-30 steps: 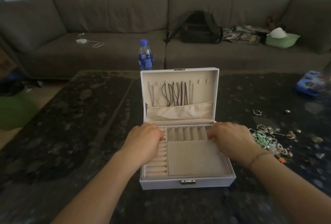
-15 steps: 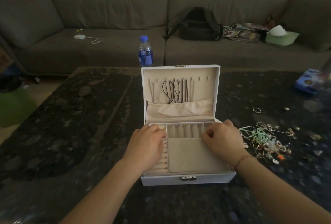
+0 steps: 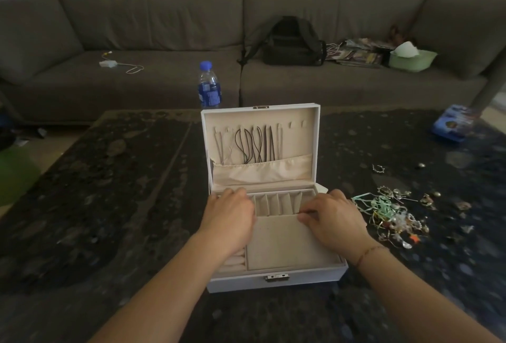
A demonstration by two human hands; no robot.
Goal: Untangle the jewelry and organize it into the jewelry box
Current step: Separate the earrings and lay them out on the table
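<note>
At the centre of the frame a white jewelry box (image 3: 276,278) stands open on the dark speckled worktop (image 3: 109,205), its lid upright and dark cords (image 3: 254,145) hanging from hooks inside the lid above a cream pocket. The left hand (image 3: 228,220) lies palm down over the ring rolls at the left side of the tray, fingers curled at the tray's far left edge; whether its grip holds anything cannot be told. The right hand (image 3: 334,219) rests on the right side of the tray, its grip narrow, fingertips pinching at the edge of the flat beige panel (image 3: 284,244) just below the small slots. The tangled jewelry (image 3: 391,216) lies in a heap right of the box, loose pieces scattered near it. A water bottle (image 3: 209,85) stands behind the box, before a grey sofa (image 3: 164,27) bearing a black backpack (image 3: 290,41).
</note>
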